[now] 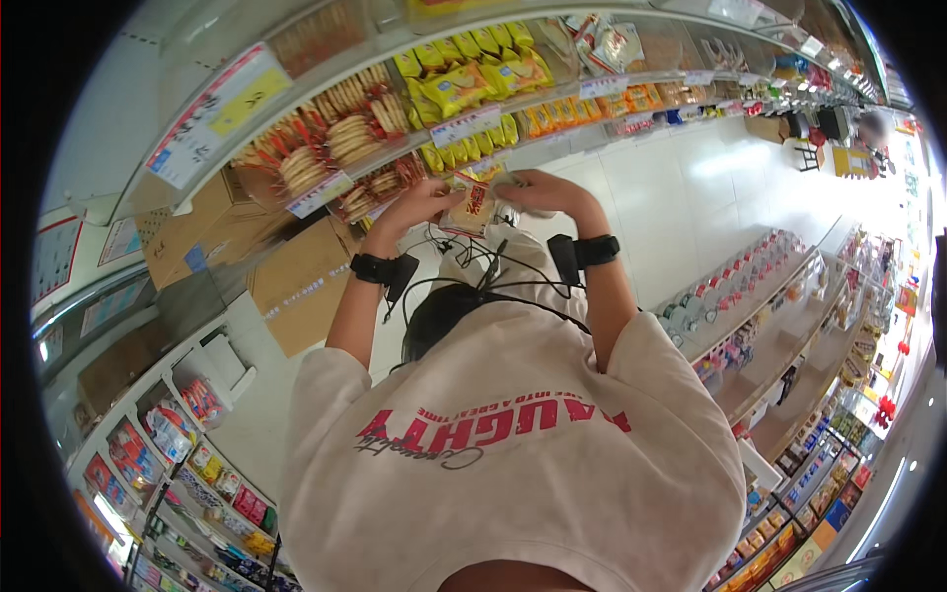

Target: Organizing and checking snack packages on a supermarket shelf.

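A clear snack packet [470, 210] with red and yellow print is pinched at its left edge by my left hand [419, 210]. My right hand [549, 195] is curled around a pale item [509, 182], too blurred to name, with its fingertips close to the packet's right edge. Both hands are in front of the lower shelf, beside yellow-wrapped snacks [473, 148]. Packs of round crackers [370, 194] lie left of the packet, near my left wrist. Each wrist wears a black strapped device, the left one [385, 272] and the right one [584, 253], and black cables [481, 285] hang between my arms.
Snack shelves with price tags [466, 127] curve across the top. Cardboard boxes [303, 285] stand at left on the tiled floor [629, 200]. A low shelf [769, 303] with several lidded jars runs at right. A stool [808, 157] stands farther off, near a person [877, 133].
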`<action>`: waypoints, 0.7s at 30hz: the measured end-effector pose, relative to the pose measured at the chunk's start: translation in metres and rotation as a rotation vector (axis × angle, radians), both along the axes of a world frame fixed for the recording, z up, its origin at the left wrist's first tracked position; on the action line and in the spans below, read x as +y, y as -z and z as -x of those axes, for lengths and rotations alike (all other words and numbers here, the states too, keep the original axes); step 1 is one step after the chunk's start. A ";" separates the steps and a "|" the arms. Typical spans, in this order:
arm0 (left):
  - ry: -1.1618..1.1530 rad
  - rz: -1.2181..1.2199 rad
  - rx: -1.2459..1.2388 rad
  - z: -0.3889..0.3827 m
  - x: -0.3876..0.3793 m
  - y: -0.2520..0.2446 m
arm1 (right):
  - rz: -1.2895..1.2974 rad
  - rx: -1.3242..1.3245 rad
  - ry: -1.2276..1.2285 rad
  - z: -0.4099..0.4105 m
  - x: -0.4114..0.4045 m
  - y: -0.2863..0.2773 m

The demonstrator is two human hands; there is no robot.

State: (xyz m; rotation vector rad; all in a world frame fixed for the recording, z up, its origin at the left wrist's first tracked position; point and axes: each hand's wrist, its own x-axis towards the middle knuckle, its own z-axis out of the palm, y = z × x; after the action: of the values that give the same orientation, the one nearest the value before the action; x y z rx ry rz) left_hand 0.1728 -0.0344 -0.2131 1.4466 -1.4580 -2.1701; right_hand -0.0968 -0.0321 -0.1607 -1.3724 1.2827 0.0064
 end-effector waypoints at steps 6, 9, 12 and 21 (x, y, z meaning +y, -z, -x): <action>0.012 0.351 0.064 0.050 0.006 -0.060 | 0.017 -0.147 0.313 0.067 0.024 -0.054; -0.166 0.355 0.154 0.080 0.008 -0.113 | 0.033 -0.348 0.472 0.084 0.031 -0.070; -0.307 0.455 0.087 0.114 0.007 -0.139 | -0.033 -0.649 0.704 0.082 0.027 -0.093; -0.361 0.517 0.059 0.200 0.019 -0.182 | 0.147 -0.796 0.822 0.122 0.023 -0.086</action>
State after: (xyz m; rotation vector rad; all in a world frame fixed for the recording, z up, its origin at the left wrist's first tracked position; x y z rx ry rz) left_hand -0.0275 -0.0156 -0.0308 1.3142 -1.4548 -1.4711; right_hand -0.2188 -0.0093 -0.0747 -0.7284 1.0610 -1.1016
